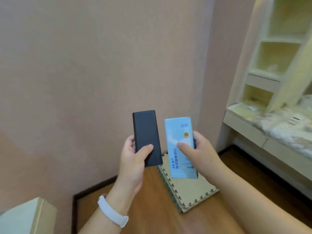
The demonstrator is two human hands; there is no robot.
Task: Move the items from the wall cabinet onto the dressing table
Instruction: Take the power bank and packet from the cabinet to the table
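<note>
My left hand (133,159) grips a flat black power bank (146,134) upright, thumb across its lower front. Beside it, my right hand (201,152) holds a light blue box with printed text (179,130), thumb pressed on its face and fingers behind it. Both items hang in the air in front of the pink wall, a little apart from each other. The dressing table (244,125) with its patterned top stands at the right. Cream open shelf compartments (276,58) rise above it at the upper right.
On the wooden floor below my hands lies a stack of tan foam puzzle mats (189,191). A pale cardboard box corner (32,215) sits at the lower left. A white band circles my left wrist. The dressing table top carries blurred small items.
</note>
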